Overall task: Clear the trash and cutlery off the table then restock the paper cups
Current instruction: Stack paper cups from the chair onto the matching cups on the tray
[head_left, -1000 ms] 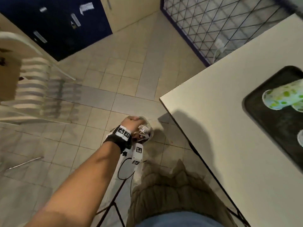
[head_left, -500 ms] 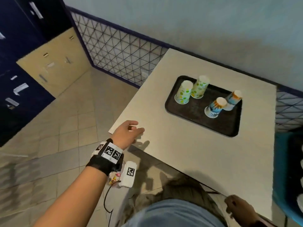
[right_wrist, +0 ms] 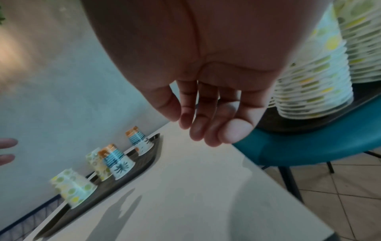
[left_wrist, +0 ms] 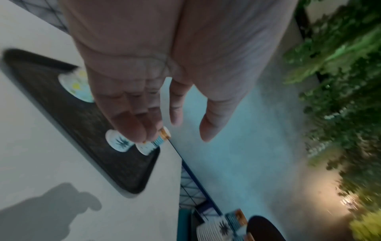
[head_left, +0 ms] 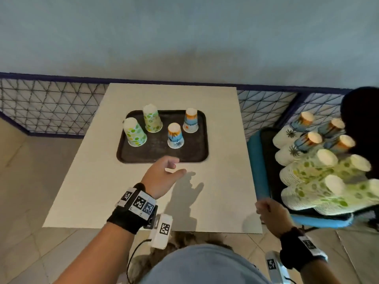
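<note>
Several paper cups stand upside down on a dark tray (head_left: 162,156) (left_wrist: 86,124) (right_wrist: 132,169) on the white table (head_left: 221,181): two green-dotted ones (head_left: 134,134) (head_left: 152,118) and two blue palm-print ones (head_left: 175,135) (head_left: 190,120). My left hand (head_left: 164,173) (left_wrist: 171,117) hovers over the table just in front of the tray, fingers relaxed, holding nothing. My right hand (head_left: 268,212) (right_wrist: 206,127) hangs at the table's right front corner, fingers loosely curled, empty. Tall stacks of paper cups (head_left: 320,177) (right_wrist: 313,78) stand on a second dark tray at the right.
The cup stacks rest on a teal chair (head_left: 258,167) (right_wrist: 309,146) beside the table's right edge. A pale wall (head_left: 184,37) with a mesh-patterned base (head_left: 51,105) runs behind the table. Tiled floor (head_left: 24,181) lies to the left.
The view swung from the floor up to the table. My left hand, earlier low beside crumpled trash near the floor, rose empty to the table's middle. The right hand came into view.
</note>
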`<state>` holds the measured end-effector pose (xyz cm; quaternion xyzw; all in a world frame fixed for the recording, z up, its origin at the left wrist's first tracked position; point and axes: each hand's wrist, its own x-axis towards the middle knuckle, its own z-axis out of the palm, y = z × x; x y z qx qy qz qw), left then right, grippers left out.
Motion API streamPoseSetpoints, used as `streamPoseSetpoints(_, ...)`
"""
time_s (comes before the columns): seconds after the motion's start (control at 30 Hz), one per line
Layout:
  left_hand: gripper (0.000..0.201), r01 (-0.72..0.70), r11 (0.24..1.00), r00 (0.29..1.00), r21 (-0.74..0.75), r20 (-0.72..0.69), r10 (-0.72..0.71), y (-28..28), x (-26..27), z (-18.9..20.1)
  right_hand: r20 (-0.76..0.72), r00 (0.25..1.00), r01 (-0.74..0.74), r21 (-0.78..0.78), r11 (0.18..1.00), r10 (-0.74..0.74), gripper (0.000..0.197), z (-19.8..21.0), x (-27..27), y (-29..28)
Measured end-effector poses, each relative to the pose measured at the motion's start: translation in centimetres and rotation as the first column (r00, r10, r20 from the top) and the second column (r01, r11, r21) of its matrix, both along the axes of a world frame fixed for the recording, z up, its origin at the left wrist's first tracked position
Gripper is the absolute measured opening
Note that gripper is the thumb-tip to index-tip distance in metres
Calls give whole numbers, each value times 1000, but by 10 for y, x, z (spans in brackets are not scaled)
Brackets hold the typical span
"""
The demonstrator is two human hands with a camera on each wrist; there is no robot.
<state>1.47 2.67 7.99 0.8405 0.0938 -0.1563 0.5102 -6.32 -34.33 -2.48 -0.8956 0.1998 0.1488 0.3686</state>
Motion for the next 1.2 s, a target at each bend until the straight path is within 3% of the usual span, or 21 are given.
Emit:
streamPoseSetpoints(0.17,44,227,974,972,22,63,-228,-112,34,0,-16,994,-111,-181,977,110,7,10,3,-55)
streamPoseSetpoints(0.2,45,270,963,960,19,71,-271,-133,38,1,31,997,-69,-178,982,76,5,6,0,-67)
streamPoseSetpoints(0.23,45,316,949,945,22,80,-316,-154,42,2,43,998,-39,-195,980,48,15,0,-4,-79)
streamPoseSetpoints(0.33,46,467,882,875,61,109,-471,-210,49,13,-73,990,112,-105,988,-120,22,-7,-17,-100)
streamPoseSetpoints(0.57,51,735,647,607,202,230,-761,-309,53,32,2,911,412,-45,910,-412,20,-15,-33,-126)
streamPoseSetpoints(0.7,62,832,490,427,261,262,-865,-352,45,31,36,871,491,-6,871,-491,57,-24,-26,-132)
streamPoseSetpoints(0.8,69,857,383,310,344,248,-918,-381,40,23,40,870,490,21,871,-491,70,-26,-18,-134)
streamPoseSetpoints(1.0,67,847,282,249,450,132,-959,-410,29,13,69,871,485,38,874,-486,82,-34,-12,-135)
streamPoseSetpoints(1.2,47,798,299,277,524,122,-953,-416,27,3,78,906,418,-25,908,-416,83,-37,-6,-139)
